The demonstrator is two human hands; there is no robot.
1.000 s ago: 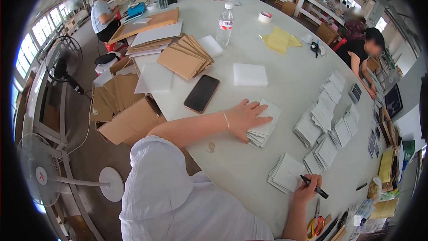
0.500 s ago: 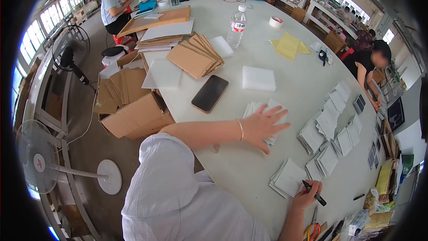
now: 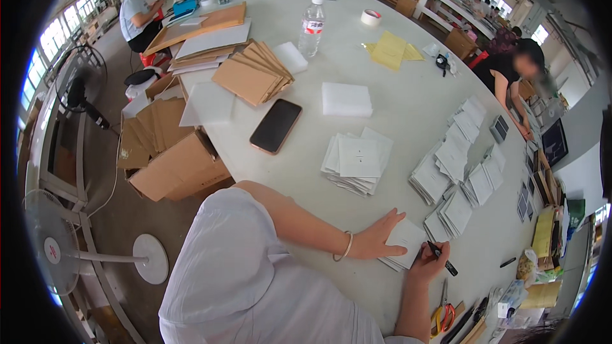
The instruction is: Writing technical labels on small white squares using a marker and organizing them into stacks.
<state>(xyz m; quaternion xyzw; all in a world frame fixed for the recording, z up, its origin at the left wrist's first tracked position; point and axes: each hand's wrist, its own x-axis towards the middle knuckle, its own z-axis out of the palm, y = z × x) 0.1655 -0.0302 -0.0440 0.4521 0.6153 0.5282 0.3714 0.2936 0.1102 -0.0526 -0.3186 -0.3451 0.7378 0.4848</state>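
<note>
My left hand point(image 3: 375, 237) lies with thumb and fingers spread on a small stack of flat white square pieces point(image 3: 408, 237), which look like cards or sleeves. In my right hand point(image 3: 428, 264) is a black marker pen point(image 3: 450, 268), its front end at the right edge of that stack. Farther off, a looser pile of the same white pieces point(image 3: 358, 157) carries small dark marks on its top piece. To the right, several more overlapping piles of white pieces point(image 3: 451, 162) lie in two rows.
On the table point(image 3: 280, 185) are a phone point(image 3: 276, 126), white foam block point(image 3: 346, 99), water bottle point(image 3: 311, 28), tape roll point(image 3: 370, 18), yellow sheets point(image 3: 389, 50) and cardboard pieces point(image 3: 252, 75). Scissors point(image 3: 441, 318) lie near my right forearm. A person point(image 3: 510, 83) leans in at right.
My left hand has come back from the far pile to the near stack, uncovering that pile. My right hand keeps the marker, with its front end now lower. The whole view has shifted slightly.
</note>
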